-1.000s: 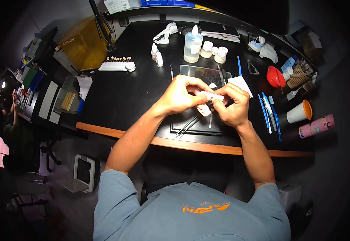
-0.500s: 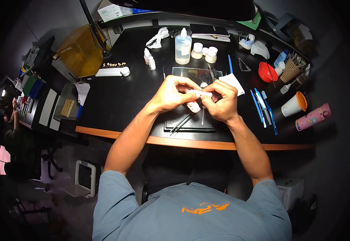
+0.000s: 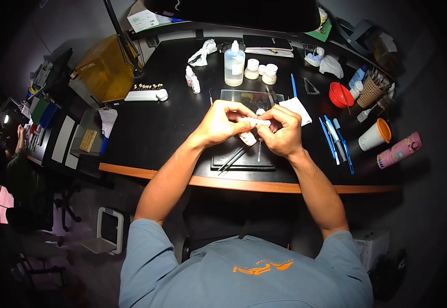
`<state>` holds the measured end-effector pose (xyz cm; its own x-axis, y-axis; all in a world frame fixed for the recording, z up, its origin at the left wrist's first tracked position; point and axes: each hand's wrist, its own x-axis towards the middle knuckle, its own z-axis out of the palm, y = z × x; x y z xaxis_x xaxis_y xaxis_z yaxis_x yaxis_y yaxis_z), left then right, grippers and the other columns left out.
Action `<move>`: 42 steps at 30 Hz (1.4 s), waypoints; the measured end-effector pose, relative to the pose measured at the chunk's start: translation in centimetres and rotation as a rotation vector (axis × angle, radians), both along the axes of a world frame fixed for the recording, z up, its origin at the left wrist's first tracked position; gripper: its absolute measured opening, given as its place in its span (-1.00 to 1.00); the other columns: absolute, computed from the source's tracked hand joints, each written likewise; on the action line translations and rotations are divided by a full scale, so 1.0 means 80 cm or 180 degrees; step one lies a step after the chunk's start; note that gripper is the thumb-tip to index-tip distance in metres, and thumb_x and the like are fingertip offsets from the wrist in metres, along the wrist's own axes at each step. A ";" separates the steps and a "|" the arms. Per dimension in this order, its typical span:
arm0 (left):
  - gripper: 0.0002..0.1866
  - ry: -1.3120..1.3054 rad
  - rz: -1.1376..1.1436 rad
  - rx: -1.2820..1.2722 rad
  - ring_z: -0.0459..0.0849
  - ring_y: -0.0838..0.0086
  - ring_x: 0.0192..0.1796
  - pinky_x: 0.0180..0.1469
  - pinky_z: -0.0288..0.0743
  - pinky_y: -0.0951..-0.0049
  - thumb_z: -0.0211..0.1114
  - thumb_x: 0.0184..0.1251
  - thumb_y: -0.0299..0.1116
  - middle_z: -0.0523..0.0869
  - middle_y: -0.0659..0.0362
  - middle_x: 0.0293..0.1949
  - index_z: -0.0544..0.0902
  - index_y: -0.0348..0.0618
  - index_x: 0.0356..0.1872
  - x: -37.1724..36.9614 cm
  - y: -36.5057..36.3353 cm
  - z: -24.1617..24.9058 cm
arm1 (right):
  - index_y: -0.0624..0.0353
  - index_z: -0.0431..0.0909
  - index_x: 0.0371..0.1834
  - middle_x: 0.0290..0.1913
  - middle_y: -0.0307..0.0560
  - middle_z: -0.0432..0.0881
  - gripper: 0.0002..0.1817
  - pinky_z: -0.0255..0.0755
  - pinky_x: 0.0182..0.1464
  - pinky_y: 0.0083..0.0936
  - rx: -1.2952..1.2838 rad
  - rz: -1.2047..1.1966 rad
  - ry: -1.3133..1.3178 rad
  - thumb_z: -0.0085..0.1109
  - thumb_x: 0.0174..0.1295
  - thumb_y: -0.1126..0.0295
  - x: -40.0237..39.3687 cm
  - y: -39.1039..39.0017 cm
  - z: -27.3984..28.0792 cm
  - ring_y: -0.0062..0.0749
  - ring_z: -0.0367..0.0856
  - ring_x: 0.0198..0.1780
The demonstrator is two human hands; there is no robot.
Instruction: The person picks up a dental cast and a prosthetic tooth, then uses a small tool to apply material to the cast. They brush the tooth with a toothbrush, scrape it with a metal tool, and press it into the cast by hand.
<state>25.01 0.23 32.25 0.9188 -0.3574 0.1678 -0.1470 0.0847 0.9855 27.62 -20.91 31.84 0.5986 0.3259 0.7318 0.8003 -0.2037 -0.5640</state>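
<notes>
Over the black work pad (image 3: 254, 165), my left hand (image 3: 219, 124) pinches a small whitish row of dental teeth (image 3: 254, 122) between thumb and fingers. My right hand (image 3: 283, 130) is closed on the other end of the same piece, its thumb and fingertips pressed together there. Just below the fingers of my left hand is a pinkish-white dental model (image 3: 247, 138), partly covered by that hand. Black tweezers (image 3: 232, 159) lie slantwise on the pad, beside a thin metal instrument (image 3: 259, 149). Behind my hands lies a glass slab (image 3: 239, 94).
A large clear bottle (image 3: 234, 64) and small white-lidded jars (image 3: 269, 74) stand at the back. A tooth shade guide (image 3: 144, 95) is at left. To the right are white paper (image 3: 298, 109), blue-handled brushes (image 3: 342, 143), a red bowl (image 3: 341, 95) and a white cup (image 3: 372, 135).
The whole view has shifted slightly. Both hands keep nearly the same hold on the row of teeth, with only a slight movement of the fingers.
</notes>
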 end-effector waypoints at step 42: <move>-0.77 -0.0003 0.0220 -0.0052 0.81 0.49 -0.28 -0.19 0.73 0.51 0.45 0.42 -0.57 0.85 -0.08 -0.16 0.72 -0.48 0.02 0.007 0.005 -0.004 | 0.43 0.68 -0.25 -0.21 0.11 0.68 -0.77 0.48 -0.17 -0.41 0.1359 -0.0214 -0.1124 0.11 0.25 0.45 -0.031 -0.087 0.104 -0.33 0.60 -0.19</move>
